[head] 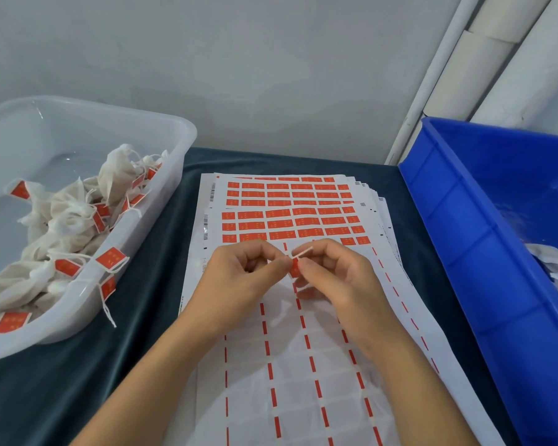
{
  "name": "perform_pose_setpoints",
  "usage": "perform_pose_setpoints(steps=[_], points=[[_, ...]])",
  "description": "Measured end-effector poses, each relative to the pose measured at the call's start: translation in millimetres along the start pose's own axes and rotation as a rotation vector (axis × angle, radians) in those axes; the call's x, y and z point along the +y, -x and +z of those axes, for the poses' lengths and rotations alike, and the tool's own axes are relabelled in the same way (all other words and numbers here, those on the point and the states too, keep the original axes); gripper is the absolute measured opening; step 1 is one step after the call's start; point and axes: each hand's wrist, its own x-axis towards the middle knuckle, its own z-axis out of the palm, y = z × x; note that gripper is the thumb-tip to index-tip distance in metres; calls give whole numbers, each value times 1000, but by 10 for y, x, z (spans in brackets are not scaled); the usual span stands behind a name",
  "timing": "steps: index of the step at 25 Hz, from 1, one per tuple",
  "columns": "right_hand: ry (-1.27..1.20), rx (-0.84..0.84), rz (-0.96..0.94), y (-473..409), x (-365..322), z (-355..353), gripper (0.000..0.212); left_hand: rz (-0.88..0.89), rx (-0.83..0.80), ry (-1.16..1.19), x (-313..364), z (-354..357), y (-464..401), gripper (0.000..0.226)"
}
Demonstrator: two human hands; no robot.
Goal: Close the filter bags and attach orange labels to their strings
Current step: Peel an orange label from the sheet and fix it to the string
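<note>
I see two bins: one clear bin [161,201] left of my hands, one blue bin [458,239] right. One orange label [294,268] sits between my fingertips.

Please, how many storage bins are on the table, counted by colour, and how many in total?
Clear bin, holding labelled filter bags: 1
Blue bin: 1
Total: 2
</note>
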Motion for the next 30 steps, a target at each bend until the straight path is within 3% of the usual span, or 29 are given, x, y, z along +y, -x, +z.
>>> perform_pose_setpoints(steps=[7, 11, 30], points=[[59, 40, -10, 13, -23, -6, 16, 49, -21, -30, -25, 26, 20, 6], [56, 39, -20, 15, -22, 7, 15, 69, -7, -24, -19, 20, 18, 15], [113, 77, -72, 21, -11, 29, 15, 81, 28, 11, 61, 93, 84, 13]])
